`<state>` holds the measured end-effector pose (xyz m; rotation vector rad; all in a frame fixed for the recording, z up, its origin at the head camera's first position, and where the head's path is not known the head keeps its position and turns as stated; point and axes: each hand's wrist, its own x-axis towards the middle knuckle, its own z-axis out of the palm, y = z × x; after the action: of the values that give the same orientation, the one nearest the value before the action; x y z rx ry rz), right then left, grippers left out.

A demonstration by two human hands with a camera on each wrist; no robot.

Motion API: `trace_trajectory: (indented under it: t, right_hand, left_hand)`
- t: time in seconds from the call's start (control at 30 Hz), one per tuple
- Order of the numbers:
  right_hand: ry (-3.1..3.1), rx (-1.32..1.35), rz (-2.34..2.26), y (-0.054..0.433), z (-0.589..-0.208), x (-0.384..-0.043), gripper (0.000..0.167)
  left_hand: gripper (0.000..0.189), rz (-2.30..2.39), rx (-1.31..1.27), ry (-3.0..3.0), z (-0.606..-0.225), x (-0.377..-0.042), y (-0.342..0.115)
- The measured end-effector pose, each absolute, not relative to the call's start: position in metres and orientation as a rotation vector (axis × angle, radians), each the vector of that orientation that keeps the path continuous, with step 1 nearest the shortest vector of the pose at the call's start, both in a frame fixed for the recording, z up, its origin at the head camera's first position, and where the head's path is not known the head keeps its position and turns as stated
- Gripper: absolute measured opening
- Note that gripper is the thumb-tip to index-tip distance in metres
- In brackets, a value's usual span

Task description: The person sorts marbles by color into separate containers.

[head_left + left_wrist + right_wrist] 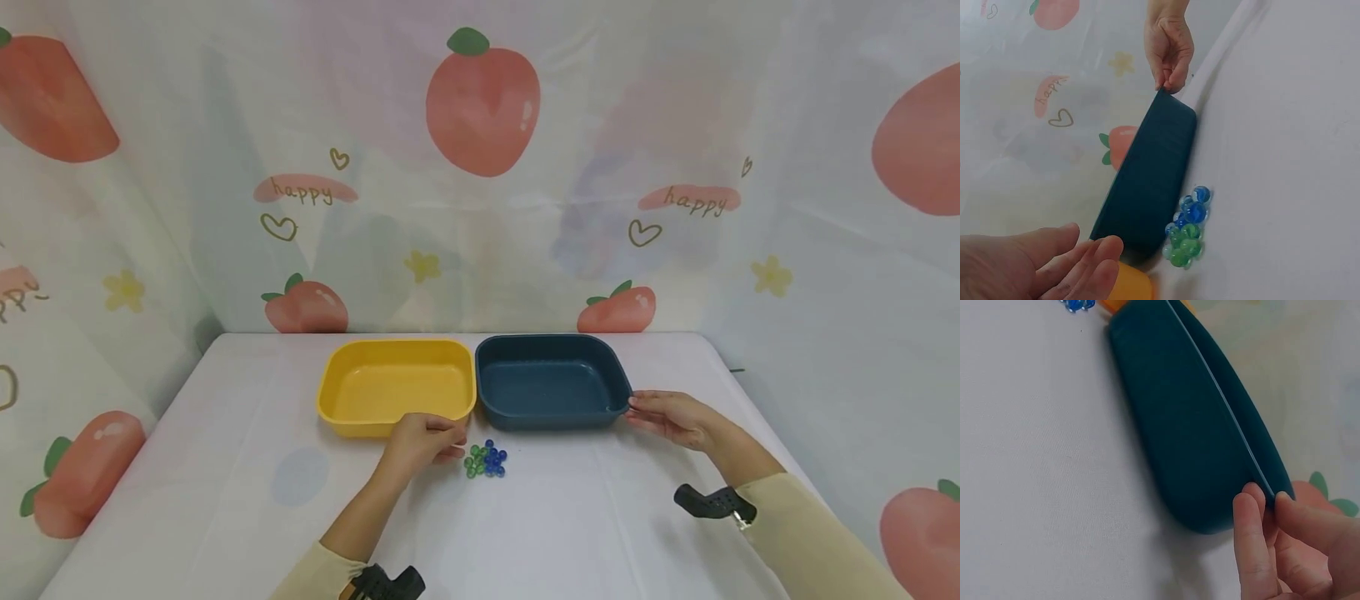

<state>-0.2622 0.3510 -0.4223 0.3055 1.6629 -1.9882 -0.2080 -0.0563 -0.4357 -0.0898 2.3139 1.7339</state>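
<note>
In the head view a yellow tray point(352, 428) and a dark blue tray point(553, 421) stand side by side, close together. My right hand point(675, 419) pinches the dark blue tray's right rim; the right wrist view shows the thumb on the rim and fingers against the outer wall. My left hand point(422, 442) hovers by the front right part of the yellow tray, holding nothing, thumb and fingers apart in the left wrist view. Just right of its fingertips, several green marbles point(1185, 245) and blue marbles point(1195, 212) lie clustered on the table.
A white cloth covers the table point(585, 517). Behind and at both sides hangs a curtain point(480, 242) printed with peaches, hearts and flowers. Dark wrist straps point(715, 502) sit near both sleeves.
</note>
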Motion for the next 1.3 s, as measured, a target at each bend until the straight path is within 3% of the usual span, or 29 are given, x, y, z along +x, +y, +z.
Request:
trace_trajectory:
  t: [0.33, 0.53, 0.77, 1.1, 1.3]
  right_hand:
    - [1.664, 0.311, -1.993, 0.351, -0.422, -0.261, 0.026]
    - [1.689, 0.314, -1.987, 0.351, -0.424, -0.262, 0.043]
    - [1.685, 0.327, -1.996, 0.351, -0.425, -0.262, 0.039]
    - [1.730, 0.327, -1.970, 0.350, -0.427, -0.262, 0.060]
    - [1.728, 0.305, -1.972, 0.350, -0.427, -0.262, 0.055]
  left_hand:
    - [0.014, 1.771, -0.073, 2.368, -0.465, -0.202, -0.058]
    - [0.014, 1.718, -0.039, 2.426, -0.474, -0.202, -0.055]
    - [0.013, 1.660, -0.007, 2.497, -0.478, -0.203, -0.051]
    - [0.010, 1.414, 0.030, 2.741, -0.474, -0.204, -0.038]
    - [0.013, 1.266, 0.032, 2.868, -0.470, -0.203, -0.032]
